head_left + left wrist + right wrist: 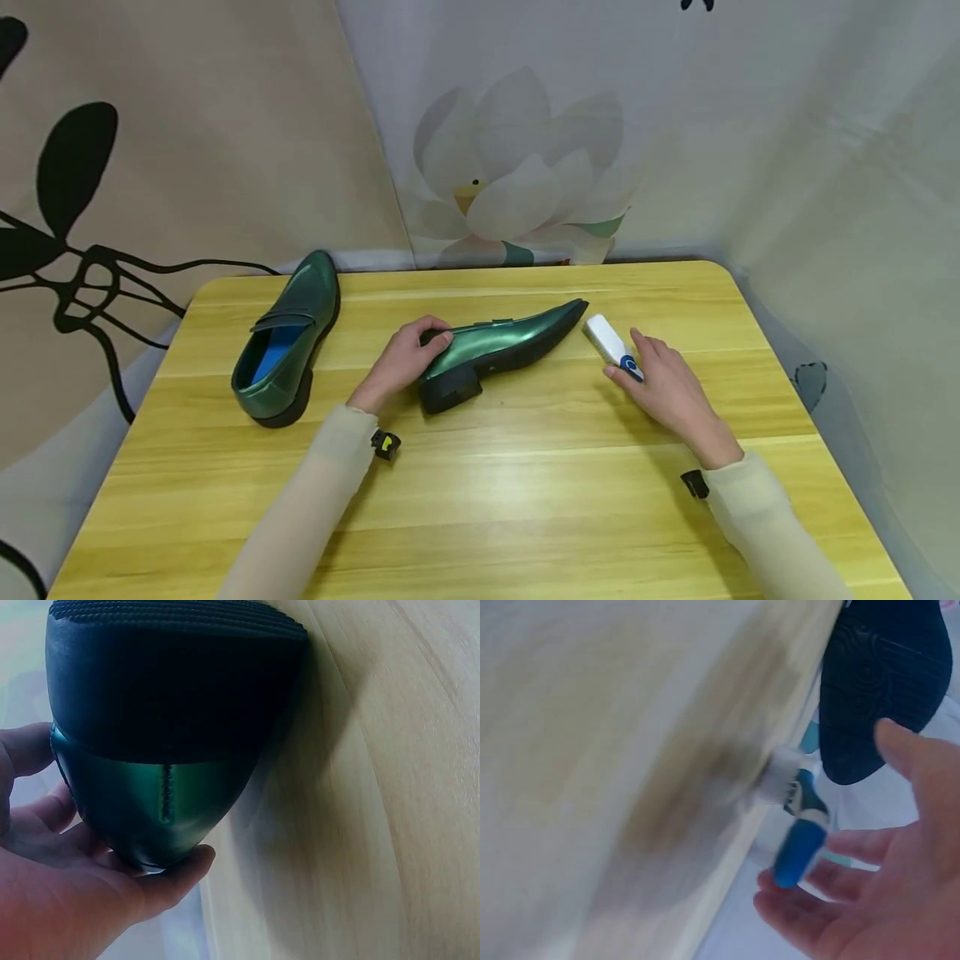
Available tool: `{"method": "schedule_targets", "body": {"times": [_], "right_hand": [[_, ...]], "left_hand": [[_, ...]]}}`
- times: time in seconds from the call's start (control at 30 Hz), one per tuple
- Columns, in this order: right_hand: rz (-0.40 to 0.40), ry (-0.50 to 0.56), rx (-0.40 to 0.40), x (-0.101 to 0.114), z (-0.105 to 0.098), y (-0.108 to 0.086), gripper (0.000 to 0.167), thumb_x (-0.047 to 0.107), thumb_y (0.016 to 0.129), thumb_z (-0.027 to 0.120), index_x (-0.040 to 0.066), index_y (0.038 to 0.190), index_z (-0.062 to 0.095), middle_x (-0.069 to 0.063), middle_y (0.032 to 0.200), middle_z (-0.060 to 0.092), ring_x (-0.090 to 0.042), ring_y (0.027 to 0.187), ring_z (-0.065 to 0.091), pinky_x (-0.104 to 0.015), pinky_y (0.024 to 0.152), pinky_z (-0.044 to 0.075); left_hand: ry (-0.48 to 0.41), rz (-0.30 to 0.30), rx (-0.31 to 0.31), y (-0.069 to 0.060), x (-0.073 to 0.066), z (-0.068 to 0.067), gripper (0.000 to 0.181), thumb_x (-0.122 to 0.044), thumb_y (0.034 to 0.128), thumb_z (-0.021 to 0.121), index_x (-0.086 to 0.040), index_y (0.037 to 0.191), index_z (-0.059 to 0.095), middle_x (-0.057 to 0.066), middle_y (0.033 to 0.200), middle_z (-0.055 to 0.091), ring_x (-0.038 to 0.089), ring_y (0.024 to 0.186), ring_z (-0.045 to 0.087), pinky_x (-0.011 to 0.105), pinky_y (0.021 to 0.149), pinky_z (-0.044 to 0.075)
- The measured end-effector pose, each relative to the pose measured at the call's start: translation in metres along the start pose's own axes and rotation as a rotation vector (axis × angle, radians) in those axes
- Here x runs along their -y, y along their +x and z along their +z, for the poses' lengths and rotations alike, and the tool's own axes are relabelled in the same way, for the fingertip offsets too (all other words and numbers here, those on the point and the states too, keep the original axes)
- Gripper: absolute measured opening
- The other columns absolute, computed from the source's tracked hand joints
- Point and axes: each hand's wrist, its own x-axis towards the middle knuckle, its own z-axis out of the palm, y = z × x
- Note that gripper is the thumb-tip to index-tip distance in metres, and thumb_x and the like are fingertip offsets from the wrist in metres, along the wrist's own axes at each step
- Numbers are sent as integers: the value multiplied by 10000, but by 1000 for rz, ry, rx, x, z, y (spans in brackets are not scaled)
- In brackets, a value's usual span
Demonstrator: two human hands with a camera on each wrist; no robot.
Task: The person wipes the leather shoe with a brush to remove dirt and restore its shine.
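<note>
A shiny green loafer (502, 346) lies tilted on its side at the middle of the table, toe to the right, black sole and heel toward me. My left hand (408, 357) grips it at the heel-end opening; in the left wrist view the thumb and fingers hold the back of the loafer (202, 787). At the toe's right is a white and blue brush (609, 340). My right hand (667, 387) is around its blue handle end (801, 851), thumb apart from it and fingers loosely bent. Whether the fingertips touch the handle is hard to tell.
A matching green loafer (311, 304) with a blue insole stands upright at the table's left, toe toward the back. The wooden table (480, 517) ends at a hanging printed cloth (675, 167) behind it.
</note>
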Motion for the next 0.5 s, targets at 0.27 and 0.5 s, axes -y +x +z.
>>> {"method": "schedule_targets", "body": {"times": [0.27,0.5], "right_hand": [[-1,-46,8,-8,8,4,596,252,1008,697,-147,1405,501,-295,1106,630,-362,890,602,-542,764,505],[7,-15,9,-11,9,4,423,141,1042,615,-145,1347,552,-332,1188,653,-408,965,667,-583,800,537]], "left_hand": [[88,39,31,3,3,0,389,-343,1092,531,-66,1340,645,140,1317,654,295,1126,600,477,994,466],[203,130,106,18,4,-3,439,-407,1098,504,-77,1328,680,104,1252,691,251,1067,627,445,949,494]]}}
